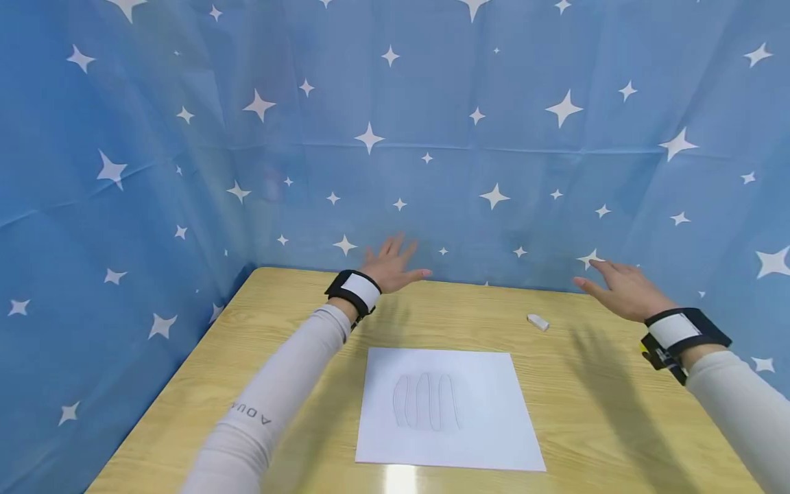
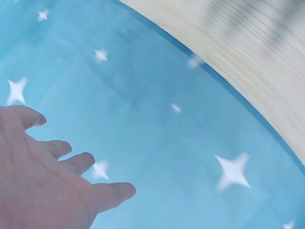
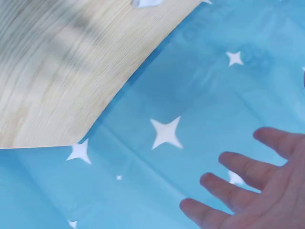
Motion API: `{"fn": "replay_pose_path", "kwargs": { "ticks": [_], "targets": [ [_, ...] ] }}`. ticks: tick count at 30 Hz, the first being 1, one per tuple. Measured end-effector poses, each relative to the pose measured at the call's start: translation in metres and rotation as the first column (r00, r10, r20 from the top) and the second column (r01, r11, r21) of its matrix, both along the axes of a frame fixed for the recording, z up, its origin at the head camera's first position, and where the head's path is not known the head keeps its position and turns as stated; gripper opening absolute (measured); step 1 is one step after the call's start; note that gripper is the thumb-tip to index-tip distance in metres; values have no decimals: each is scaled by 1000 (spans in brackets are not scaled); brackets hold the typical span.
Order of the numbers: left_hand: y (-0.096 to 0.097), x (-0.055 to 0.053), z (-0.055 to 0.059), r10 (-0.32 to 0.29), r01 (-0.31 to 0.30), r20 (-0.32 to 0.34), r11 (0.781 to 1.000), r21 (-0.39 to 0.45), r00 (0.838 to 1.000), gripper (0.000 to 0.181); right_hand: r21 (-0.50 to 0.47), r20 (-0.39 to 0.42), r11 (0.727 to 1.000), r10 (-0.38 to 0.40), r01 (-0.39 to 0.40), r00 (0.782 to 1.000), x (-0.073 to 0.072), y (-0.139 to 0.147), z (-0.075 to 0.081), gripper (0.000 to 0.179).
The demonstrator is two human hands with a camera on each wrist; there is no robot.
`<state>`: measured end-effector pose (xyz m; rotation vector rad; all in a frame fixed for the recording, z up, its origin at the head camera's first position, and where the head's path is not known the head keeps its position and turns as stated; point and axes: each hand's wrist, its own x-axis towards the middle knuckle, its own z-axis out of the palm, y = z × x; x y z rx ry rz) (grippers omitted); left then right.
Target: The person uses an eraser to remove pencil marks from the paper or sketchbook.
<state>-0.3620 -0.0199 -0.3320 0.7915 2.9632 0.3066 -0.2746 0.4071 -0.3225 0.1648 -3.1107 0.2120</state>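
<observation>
Left hand [image 1: 393, 267] and right hand [image 1: 629, 291] both hovered with fingers spread wide, gripping nothing, off the paper [image 1: 494, 412], probably why its loopy scribble [image 1: 428, 403] sat totally uncovered.

Bright; glare [image 1: 400, 479] on the table [image 1: 296, 302] just below the paper [image 1: 487, 412], soft shadows [image 1: 623, 405] either side. Left hand [image 1: 390, 270] has blurred fingertips [image 1: 398, 240] in head view; stars [image 2: 233, 172] smeared in left wrist view.

White paper sheet [image 1: 453, 412] flat on the wood-grain desk [image 1: 278, 302], thin grey looping line [image 1: 428, 401] running up and down just left of its middle, small white eraser-like block [image 1: 538, 322] lying slantwise near the sheet's far right corner, apart from it
</observation>
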Motion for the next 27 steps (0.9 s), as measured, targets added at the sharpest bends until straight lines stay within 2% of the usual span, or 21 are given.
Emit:
{"fn": "replay_pose_path", "kwargs": {
  "ticks": [5,9,13,19,23,27],
  "targets": [
    [41,-13,-15,-57,57,1,998,-38,998,82,15,-5,1000,-1,1,1000,-6,11,-7,89],
    [84,-27,-37,-140,139,-10,988,-70,990,83,19,12,1000,12,-12,1000,-14,13,-21,90],
    [131,-38,-63,-224,225,20,972,-63,974,80,4,13,999,46,-46,999,-26,11,-47,77],
    [198,-46,-96,-358,359,63,933,-21,932,65,-4,13,998,63,-63,998,-42,7,-91,51],
    [231,-49,-118,-404,406,72,913,-26,912,58,-32,31,999,26,-25,999,-50,5,-118,44],
    [254,-49,-132,-426,428,44,901,-62,903,55,-75,6,997,1,-1,1000,-54,3,-136,39]
  ]
}}
